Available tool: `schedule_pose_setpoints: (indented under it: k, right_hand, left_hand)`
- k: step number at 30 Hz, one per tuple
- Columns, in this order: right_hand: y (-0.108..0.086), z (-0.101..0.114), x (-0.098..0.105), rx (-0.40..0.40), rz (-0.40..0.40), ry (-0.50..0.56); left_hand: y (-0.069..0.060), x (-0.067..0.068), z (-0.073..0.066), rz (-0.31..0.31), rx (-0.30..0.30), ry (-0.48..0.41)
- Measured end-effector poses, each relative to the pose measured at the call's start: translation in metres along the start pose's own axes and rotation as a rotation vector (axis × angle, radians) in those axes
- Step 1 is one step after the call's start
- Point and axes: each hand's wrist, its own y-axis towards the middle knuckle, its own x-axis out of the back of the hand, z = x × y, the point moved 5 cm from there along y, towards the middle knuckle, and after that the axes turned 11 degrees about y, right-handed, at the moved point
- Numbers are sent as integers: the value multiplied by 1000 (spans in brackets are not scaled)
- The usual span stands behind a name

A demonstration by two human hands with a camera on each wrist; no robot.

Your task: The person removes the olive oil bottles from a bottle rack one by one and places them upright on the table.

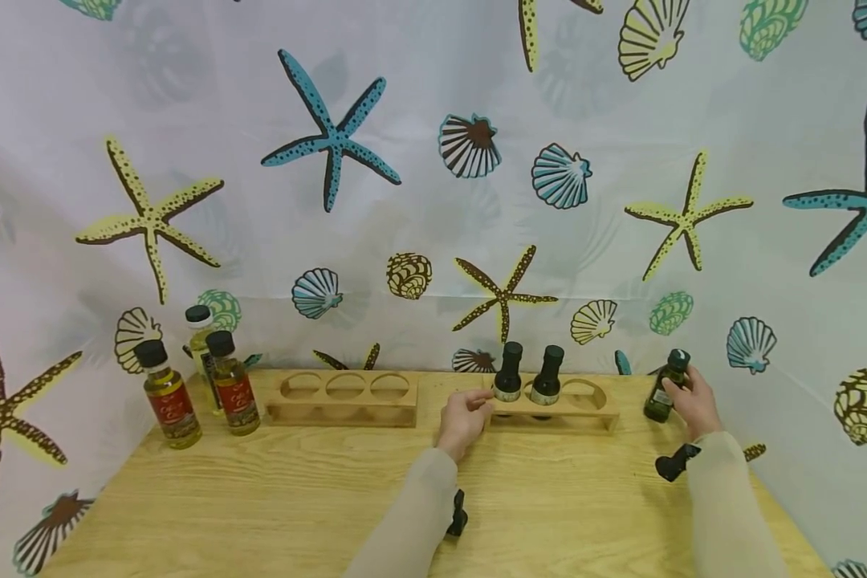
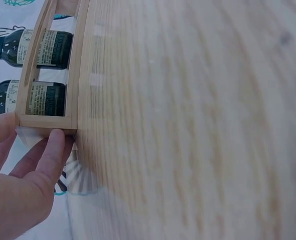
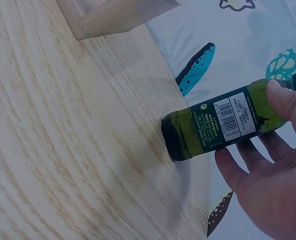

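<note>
The right hand (image 1: 696, 404) grips a dark green bottle (image 1: 661, 395) at the right end of the table. In the right wrist view, thumb and fingers of the hand (image 3: 273, 185) hold the bottle (image 3: 213, 122) around its upper part, its barcode label showing. The left hand (image 1: 466, 421) touches the left end of the right wooden rack (image 1: 578, 419). Two dark-capped bottles (image 1: 508, 373) (image 1: 547, 377) stand in that rack's left and middle holes; its right hole is empty. In the left wrist view, fingertips of the hand (image 2: 25, 185) rest against the rack's end (image 2: 45, 121).
A second wooden rack (image 1: 343, 413) with three empty holes stands left of the left hand. Two red-labelled oil bottles (image 1: 173, 408) (image 1: 236, 397) and a white-collared bottle (image 1: 202, 353) stand at the table's far left. A patterned curtain (image 1: 419, 217) hangs behind the table (image 1: 260, 498).
</note>
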Motion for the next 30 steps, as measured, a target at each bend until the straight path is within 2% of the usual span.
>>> schedule_pose_setpoints:
  k: [4, 8, 12, 15, 18, 21, 27, 30]
  right_hand:
    - [9, -12, 6, 12, -47, 21]
    - [46, -52, 25, 52, -166, 69]
    - [26, -35, 22, 66, -274, 136]
    - [-11, -1, 10, 56, -324, 187]
    - [-13, -2, 11, 56, -366, 204]
    - [-15, -5, 10, 60, -376, 197]
    - [-20, -11, 3, 79, -351, 184]
    - [-21, -13, -2, 89, -319, 218]
  left_hand:
    - [-1, 0, 1, -2, -2, 1]
    - [0, -2, 5, -4, 4, 4]
    - [2, -3, 7, -3, 13, -1]
    - [2, -1, 6, -10, 5, 1]
    - [1, 0, 3, -18, -3, 5]
    - [1, -1, 3, -18, -1, 3]
    - [3, -2, 4, -15, 11, -7]
    - [3, -3, 4, -13, 15, -9]
